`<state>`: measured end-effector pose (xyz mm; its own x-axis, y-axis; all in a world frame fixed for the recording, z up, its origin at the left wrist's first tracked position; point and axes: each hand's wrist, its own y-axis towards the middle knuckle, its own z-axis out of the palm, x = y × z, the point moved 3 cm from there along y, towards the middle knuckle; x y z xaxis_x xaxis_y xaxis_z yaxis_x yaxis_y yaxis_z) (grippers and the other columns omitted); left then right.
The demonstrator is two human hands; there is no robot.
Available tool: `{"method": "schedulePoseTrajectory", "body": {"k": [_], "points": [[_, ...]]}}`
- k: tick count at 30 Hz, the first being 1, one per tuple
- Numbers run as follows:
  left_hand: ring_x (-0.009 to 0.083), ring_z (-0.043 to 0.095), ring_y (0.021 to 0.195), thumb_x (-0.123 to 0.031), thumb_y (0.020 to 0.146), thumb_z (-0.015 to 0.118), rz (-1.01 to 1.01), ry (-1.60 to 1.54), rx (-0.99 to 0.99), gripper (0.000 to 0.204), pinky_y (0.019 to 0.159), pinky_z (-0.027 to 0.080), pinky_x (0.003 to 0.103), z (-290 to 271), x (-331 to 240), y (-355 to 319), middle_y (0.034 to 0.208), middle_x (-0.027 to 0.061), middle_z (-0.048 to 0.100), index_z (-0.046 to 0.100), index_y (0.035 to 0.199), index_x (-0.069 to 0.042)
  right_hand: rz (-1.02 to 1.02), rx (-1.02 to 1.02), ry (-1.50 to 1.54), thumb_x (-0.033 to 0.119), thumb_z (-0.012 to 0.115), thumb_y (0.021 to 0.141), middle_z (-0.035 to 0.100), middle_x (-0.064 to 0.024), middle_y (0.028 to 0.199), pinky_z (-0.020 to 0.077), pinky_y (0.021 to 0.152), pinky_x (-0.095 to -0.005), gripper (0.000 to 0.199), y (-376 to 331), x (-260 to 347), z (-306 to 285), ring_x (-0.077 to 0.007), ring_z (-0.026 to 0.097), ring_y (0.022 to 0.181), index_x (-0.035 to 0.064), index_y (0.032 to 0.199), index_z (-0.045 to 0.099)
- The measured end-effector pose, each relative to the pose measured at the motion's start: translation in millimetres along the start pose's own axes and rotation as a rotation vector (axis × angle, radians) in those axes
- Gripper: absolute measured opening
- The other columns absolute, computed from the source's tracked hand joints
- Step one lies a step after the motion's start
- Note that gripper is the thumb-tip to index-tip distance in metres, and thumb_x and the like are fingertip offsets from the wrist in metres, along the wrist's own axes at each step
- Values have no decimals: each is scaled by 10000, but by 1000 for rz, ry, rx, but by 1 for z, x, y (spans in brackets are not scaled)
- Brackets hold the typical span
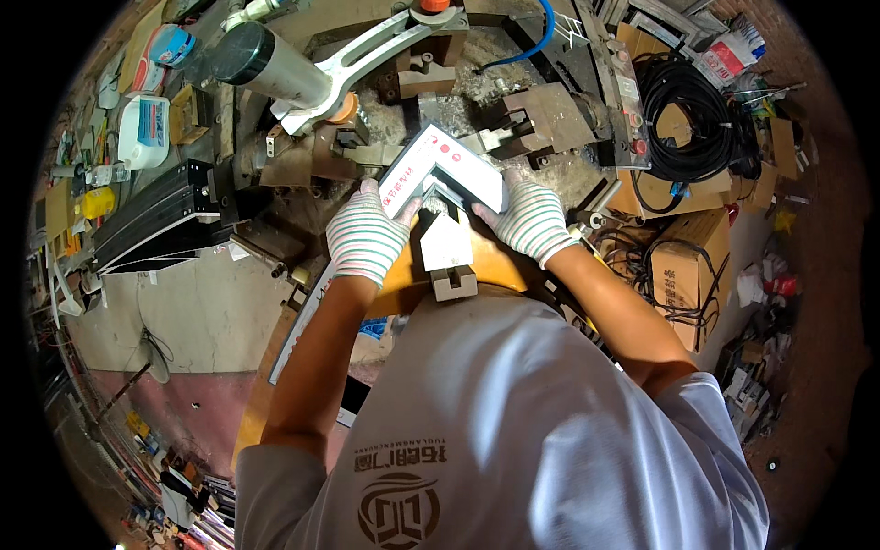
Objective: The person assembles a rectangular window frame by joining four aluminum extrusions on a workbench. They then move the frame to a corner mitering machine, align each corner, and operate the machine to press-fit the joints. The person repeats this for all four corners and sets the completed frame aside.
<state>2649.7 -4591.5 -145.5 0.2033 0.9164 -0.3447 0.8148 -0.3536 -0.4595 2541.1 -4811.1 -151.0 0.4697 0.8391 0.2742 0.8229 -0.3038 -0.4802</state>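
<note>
The left hand (369,234), in a white knitted glove with green stripes, closes on the left limb of a white, red-printed, L-shaped corner piece (431,160), its thumb along the inner edge. The right hand (530,220), gloved alike, grips the other limb the same way; from here I can't see where the fingertips end underneath. The outer corner points away from the person and the open inside faces their body, so the piece lies right between the two gloves, over the machine.

Within that angle sits a pale metal block (447,240) with a pointed nose aimed at the inner corner; whether they touch, I can't tell. I'd call this the seating step: holding the corner against the block. The next move, to my eye, calls for both hands keeping even pressure, the limbs level and the thumbs clear of the nose.

Further out, heavy brown-grey steel clamp blocks (555,117) stand beyond the corner on either side. A silvery lever-like metal arm (380,57) reaches across the far left, beside a grey cylinder with a black cap (275,69). Off right hangs a thick coil of black cable (655,119).
</note>
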Motion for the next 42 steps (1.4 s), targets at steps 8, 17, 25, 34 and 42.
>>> {"method": "schedulePoseTrajectory", "body": {"k": [8,17,25,34,42], "points": [[357,722,993,-589,877,721,19,72,21,647,891,573,457,-7,-7,-10,1049,209,732,613,1148,-12,-54,35,85,484,812,818,697,-293,1045,562,869,-463,692,-6,-4,-13,-435,693,1001,-62,1178,585],[391,710,980,-605,801,789,31,109,-18,769,865,570,447,0,47,-48,1044,262,714,623,1203,29,78,165,-55,565,738,841,719,-296,991,582,814,-471,742,-55,-44,-13,-420,726,943,-86,1170,599],[371,718,903,-645,840,740,91,120,-61,734,810,577,434,6,52,-46,953,211,721,625,1126,21,24,144,-41,556,735,851,713,-292,930,580,805,-475,737,-48,-45,-8,-433,718,909,-102,1152,595],[370,737,914,-678,864,692,46,164,38,733,810,584,439,-1,50,-42,965,217,741,614,1100,11,0,84,-117,589,727,842,713,-284,856,585,753,-467,752,-49,-45,-1,-436,724,843,-97,1123,595],[354,737,982,-652,901,664,-115,126,87,694,862,591,445,-5,41,-46,1030,220,735,610,1144,-4,51,72,-128,653,677,859,719,-276,831,589,747,-463,775,-46,-31,9,-428,734,823,-83,1095,622]]}}
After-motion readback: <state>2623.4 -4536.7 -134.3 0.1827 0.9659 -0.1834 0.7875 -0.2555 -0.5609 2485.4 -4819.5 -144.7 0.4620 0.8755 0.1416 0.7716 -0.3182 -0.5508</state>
